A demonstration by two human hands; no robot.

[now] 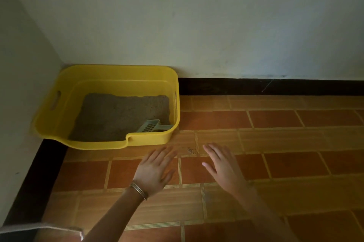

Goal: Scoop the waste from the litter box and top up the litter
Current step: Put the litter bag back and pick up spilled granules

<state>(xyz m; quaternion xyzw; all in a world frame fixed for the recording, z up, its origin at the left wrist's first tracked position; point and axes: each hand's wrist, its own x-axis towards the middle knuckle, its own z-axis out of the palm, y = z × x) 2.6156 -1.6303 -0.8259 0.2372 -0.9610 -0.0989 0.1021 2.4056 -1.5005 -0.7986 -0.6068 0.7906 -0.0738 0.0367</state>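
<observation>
A yellow litter box [151, 139] stands in the corner of the room, against both walls. Grey-brown litter [118, 115] covers its bottom. A pale blue slotted scoop [151, 125] lies in the box's near right corner, resting on the litter. My left hand [155, 171] is stretched out flat over the floor tiles, fingers straight, just in front of the box, with bangles on the wrist. My right hand [222, 165] is held the same way a little to the right. Neither hand holds anything.
A few spilled litter grains [190, 150] lie on the orange tiled floor [295, 163] between my hands. A dark skirting board [266, 86] runs along the walls. A pale edge of something [49, 231] shows at the bottom left corner.
</observation>
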